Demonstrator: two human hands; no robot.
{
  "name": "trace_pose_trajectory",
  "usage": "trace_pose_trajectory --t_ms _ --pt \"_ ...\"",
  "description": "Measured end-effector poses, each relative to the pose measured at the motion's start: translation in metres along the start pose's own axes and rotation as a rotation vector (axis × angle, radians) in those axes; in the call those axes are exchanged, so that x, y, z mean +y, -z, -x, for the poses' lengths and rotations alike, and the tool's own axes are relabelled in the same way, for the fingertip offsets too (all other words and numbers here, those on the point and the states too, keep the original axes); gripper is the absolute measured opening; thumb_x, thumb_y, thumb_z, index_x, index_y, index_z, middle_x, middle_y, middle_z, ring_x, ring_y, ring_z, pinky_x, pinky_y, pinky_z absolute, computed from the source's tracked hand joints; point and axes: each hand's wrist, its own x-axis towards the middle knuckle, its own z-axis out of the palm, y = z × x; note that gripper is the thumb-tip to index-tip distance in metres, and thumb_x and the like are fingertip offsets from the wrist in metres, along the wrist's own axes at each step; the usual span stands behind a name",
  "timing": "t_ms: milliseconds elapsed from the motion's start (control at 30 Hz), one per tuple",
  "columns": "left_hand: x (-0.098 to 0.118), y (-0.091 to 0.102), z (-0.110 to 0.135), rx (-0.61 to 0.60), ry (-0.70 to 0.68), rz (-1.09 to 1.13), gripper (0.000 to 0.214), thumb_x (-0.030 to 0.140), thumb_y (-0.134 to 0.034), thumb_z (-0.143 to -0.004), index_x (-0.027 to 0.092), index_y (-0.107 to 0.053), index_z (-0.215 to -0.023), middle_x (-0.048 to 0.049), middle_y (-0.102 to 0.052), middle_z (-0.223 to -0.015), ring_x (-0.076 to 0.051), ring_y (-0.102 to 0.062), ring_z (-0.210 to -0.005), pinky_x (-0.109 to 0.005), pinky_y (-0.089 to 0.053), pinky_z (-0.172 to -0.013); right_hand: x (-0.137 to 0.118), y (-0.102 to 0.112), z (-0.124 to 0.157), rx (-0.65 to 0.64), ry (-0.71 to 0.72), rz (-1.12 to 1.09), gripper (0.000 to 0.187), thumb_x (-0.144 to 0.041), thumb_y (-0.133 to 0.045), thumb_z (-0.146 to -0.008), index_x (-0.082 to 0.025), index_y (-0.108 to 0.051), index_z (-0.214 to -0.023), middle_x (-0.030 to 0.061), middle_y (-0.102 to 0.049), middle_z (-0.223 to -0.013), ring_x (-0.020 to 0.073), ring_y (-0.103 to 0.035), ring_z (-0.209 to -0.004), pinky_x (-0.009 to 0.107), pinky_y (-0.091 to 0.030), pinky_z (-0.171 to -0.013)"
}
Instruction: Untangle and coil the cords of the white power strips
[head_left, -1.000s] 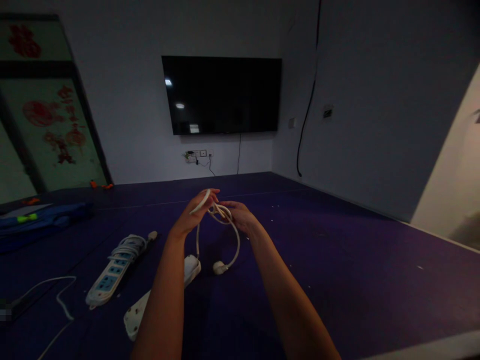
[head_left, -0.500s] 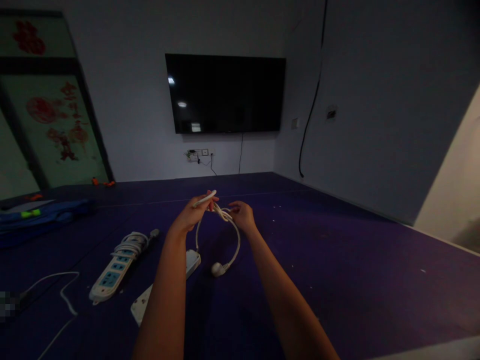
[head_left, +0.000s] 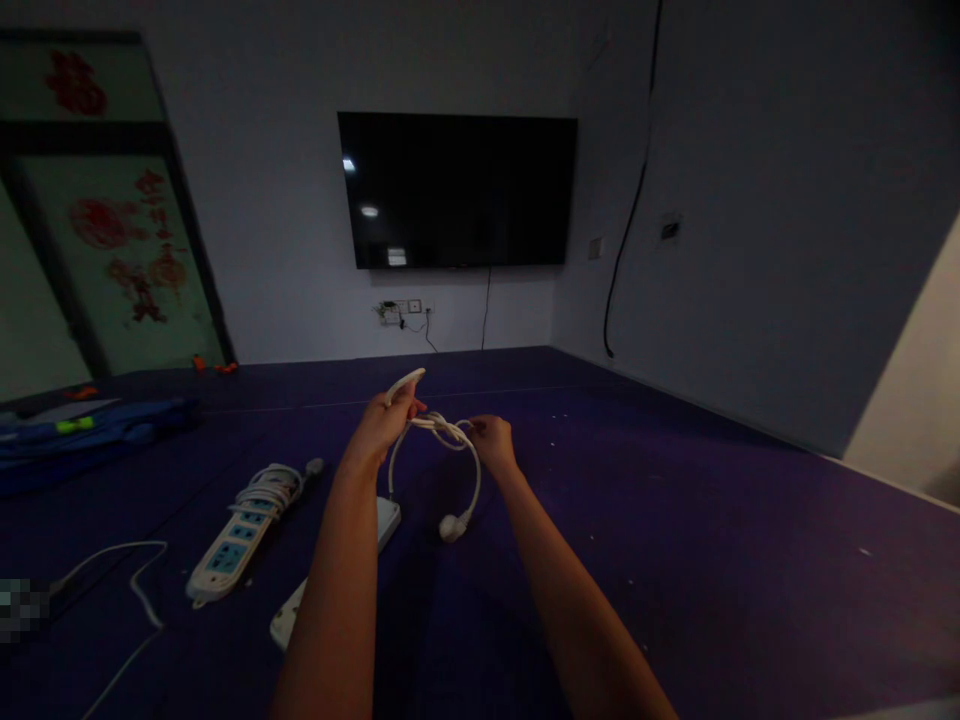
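My left hand (head_left: 386, 425) is closed round a folded bundle of white power cord (head_left: 439, 432), one loop of which sticks up past my fingers. My right hand (head_left: 495, 440) pinches the same cord just to the right. From the hands the cord hangs in a curve down to its white plug (head_left: 452, 527), which hangs just above or on the purple floor. The cord's white power strip (head_left: 300, 605) lies on the floor under my left forearm, partly hidden by it.
A second power strip (head_left: 234, 540) with blue sockets and a coiled cord lies to the left on the purple floor (head_left: 675, 560). A loose white cable (head_left: 127, 575) trails at far left. A blue bag (head_left: 90, 435) sits by the left wall. A black TV (head_left: 457, 190) hangs ahead.
Both hands have lifted slightly and drawn the cord tighter between them. The hanging plug has swung a little to the right. The camera has shifted slightly left.
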Motion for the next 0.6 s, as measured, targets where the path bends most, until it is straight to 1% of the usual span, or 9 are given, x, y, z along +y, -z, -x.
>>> trace_pose_trajectory --t_ms 67,200,333,433,500,567,600 --pt "0.003 0.002 0.002 0.026 0.022 0.009 0.056 0.065 -0.046 -0.072 0.019 -0.046 -0.042 -0.0067 -0.063 -0.061 -0.016 -0.056 -0.061 -0.026 -0.039 -0.059 0.005 -0.003 0.0 -0.006 0.003 0.002 0.021 -0.013 -0.054 -0.071 -0.014 -0.07 -0.084 0.0102 -0.071 -0.085 0.0191 -0.065 -0.078 0.027 -0.047 -0.071" --pt "0.006 0.004 0.004 0.073 0.032 -0.031 0.058 0.069 -0.046 -0.07 0.019 -0.048 -0.041 -0.0068 -0.062 -0.054 -0.015 -0.053 -0.053 -0.027 -0.038 -0.055 0.012 -0.011 0.005 -0.039 0.001 -0.01 0.017 -0.017 -0.056 -0.073 -0.014 -0.069 -0.084 0.0096 -0.071 -0.083 0.0178 -0.065 -0.074 0.026 -0.048 -0.068" --pt "0.008 0.003 0.006 0.072 0.031 -0.045 0.059 0.069 -0.045 -0.07 0.019 -0.048 -0.04 -0.0074 -0.061 -0.051 -0.017 -0.054 -0.053 -0.028 -0.039 -0.055 0.014 -0.017 0.009 -0.046 -0.019 -0.019 0.018 -0.019 -0.057 -0.073 -0.014 -0.068 -0.086 0.0092 -0.071 -0.082 0.0174 -0.065 -0.074 0.025 -0.047 -0.068" --pt "0.011 0.005 0.007 0.077 0.022 -0.048 0.059 0.069 -0.045 -0.071 0.019 -0.049 -0.04 -0.0071 -0.06 -0.05 -0.017 -0.054 -0.054 -0.028 -0.039 -0.056 0.011 -0.015 0.007 -0.045 -0.043 -0.027 0.019 -0.017 -0.057 -0.072 -0.014 -0.068 -0.088 0.0095 -0.071 -0.083 0.0174 -0.065 -0.076 0.026 -0.047 -0.069" --pt "0.012 0.01 0.008 0.081 0.01 -0.029 0.058 0.068 -0.046 -0.07 0.019 -0.048 -0.041 -0.0064 -0.059 -0.05 -0.016 -0.053 -0.053 -0.028 -0.039 -0.056 0.006 -0.012 0.003 -0.053 -0.062 -0.039 0.017 -0.015 -0.058 -0.071 -0.015 -0.069 -0.084 0.0094 -0.071 -0.083 0.0175 -0.065 -0.076 0.025 -0.047 -0.069" --pt "0.012 0.017 0.008 0.08 0.011 -0.006 0.057 0.068 -0.047 -0.07 0.019 -0.049 -0.042 -0.0055 -0.058 -0.049 -0.016 -0.053 -0.052 -0.027 -0.038 -0.055 0.001 -0.007 -0.002 -0.068 -0.09 -0.06 0.015 -0.012 -0.06 -0.067 -0.016 -0.069 -0.079 0.0089 -0.071 -0.08 0.0175 -0.065 -0.073 0.024 -0.047 -0.066" --pt "0.011 0.02 0.008 0.079 0.018 0.0 0.056 0.069 -0.047 -0.07 0.019 -0.049 -0.043 -0.0051 -0.058 -0.049 -0.015 -0.053 -0.052 -0.027 -0.038 -0.055 -0.002 -0.004 -0.004 -0.08 -0.11 -0.074 0.015 -0.01 -0.061 -0.065 -0.016 -0.069 -0.076 0.0085 -0.071 -0.076 0.0172 -0.065 -0.069 0.024 -0.047 -0.062"
